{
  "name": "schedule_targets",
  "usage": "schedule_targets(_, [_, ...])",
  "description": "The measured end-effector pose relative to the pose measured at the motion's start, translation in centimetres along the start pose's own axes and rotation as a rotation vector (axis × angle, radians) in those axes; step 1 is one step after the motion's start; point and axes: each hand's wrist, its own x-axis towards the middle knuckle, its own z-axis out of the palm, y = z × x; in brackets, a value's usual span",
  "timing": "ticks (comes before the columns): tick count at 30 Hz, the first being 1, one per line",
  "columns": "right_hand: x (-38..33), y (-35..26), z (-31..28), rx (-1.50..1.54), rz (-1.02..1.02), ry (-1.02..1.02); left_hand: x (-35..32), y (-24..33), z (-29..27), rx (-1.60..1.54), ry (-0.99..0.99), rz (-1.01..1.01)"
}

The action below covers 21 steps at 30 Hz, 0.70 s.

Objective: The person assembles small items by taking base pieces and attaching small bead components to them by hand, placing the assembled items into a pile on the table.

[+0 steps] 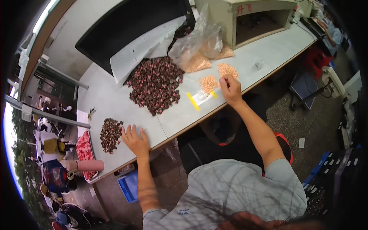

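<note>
My left hand (136, 142) rests at the table's near edge with its fingers stretched out and apart. Its fingertips are beside a small pile of dark pieces with pale bits (110, 134). My right hand (230, 90) is closed, fingers curled and pressed together, at the near side of a small heap of tiny peach-coloured pieces (227, 70). What it holds, if anything, is hidden. Left of it lies a second peach heap (209, 83), next to a white patch with yellow tape strips (193, 101). Between my hands spreads a large pile of dark pieces with pink bits (156, 85).
Clear plastic bags of peach pieces (197, 62) lean behind the heaps. A beige open-fronted box (262, 27) stands at the back right, a black tray with white sheeting (130, 34) at the back left. Pink pieces (84, 147) and a pink bottle (91, 165) are far left.
</note>
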Motion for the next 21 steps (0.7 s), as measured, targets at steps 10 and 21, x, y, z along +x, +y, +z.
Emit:
schedule_targets(10, [-1.9, -0.9, -0.3, -0.055, -0.078, 0.041, -2.1, -0.2, -0.5, -0.151, -0.014, -0.083])
schedule_targets(21, [-0.7, -0.4, 0.6, -0.057, -0.063, -0.005, -1.9, -1.4, 0.6, -0.170, 0.021, -0.121])
